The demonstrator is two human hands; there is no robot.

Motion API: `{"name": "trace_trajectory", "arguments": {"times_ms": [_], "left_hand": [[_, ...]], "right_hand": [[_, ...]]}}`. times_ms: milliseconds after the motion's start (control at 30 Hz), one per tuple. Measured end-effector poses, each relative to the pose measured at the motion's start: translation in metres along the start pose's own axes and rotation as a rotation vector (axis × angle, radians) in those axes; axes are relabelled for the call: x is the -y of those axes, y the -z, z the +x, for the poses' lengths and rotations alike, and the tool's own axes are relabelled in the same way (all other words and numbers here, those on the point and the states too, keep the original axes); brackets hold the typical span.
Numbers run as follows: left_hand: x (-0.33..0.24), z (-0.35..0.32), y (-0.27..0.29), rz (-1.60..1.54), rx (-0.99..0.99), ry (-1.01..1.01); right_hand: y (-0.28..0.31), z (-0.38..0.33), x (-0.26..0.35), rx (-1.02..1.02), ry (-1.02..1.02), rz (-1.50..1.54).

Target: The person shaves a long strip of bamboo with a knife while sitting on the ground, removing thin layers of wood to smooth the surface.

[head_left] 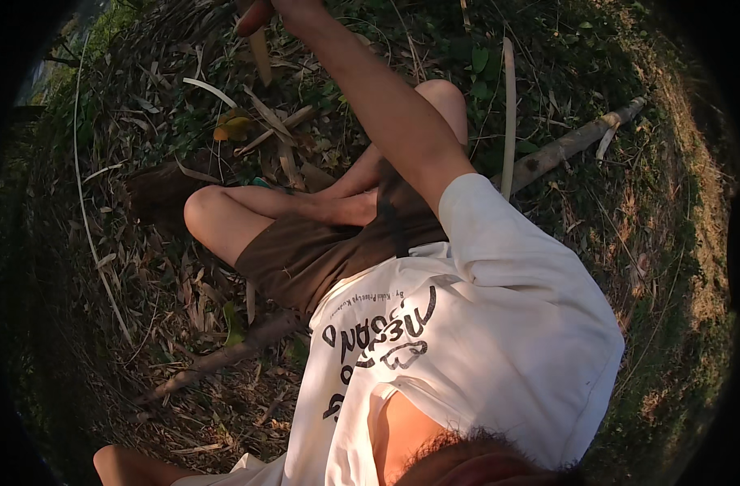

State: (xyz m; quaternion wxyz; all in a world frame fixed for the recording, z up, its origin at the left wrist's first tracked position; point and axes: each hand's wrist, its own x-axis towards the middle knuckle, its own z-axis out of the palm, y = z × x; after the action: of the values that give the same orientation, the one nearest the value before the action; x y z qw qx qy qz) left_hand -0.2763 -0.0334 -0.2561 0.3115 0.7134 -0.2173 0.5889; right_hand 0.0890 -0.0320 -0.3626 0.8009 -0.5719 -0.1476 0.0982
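Note:
My right arm reaches out across my crossed legs to the top edge. My right hand [258, 16] is cut off there, its visible fingers curled closed. What they grip, if anything, I cannot make out. Just below the hand is a flat brown strip [260, 57], perhaps wood or bamboo; whether it touches the fingers is unclear. A bent arm shows at the lower left corner, but my left hand is out of view.
Dry leaves and stalks cover the ground around me. A thick branch [577, 146] lies at the right, beside a pale upright strip [509, 113]. Another branch [224, 356] runs behind my knee at lower left. A long thin pale strip [84, 190] curves along the left.

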Motion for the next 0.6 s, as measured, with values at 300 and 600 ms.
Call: {"name": "trace_trajectory", "arguments": {"times_ms": [300, 600], "left_hand": [[0.032, -0.052, -0.081, -0.113, 0.128, 0.372], [-0.008, -0.060, -0.142, -0.275, 0.315, 0.325]], "right_hand": [[-0.001, 0.006, -0.013, -0.031, 0.173, 0.073], [-0.007, 0.000, -0.010, 0.079, 0.106, 0.125]]}}
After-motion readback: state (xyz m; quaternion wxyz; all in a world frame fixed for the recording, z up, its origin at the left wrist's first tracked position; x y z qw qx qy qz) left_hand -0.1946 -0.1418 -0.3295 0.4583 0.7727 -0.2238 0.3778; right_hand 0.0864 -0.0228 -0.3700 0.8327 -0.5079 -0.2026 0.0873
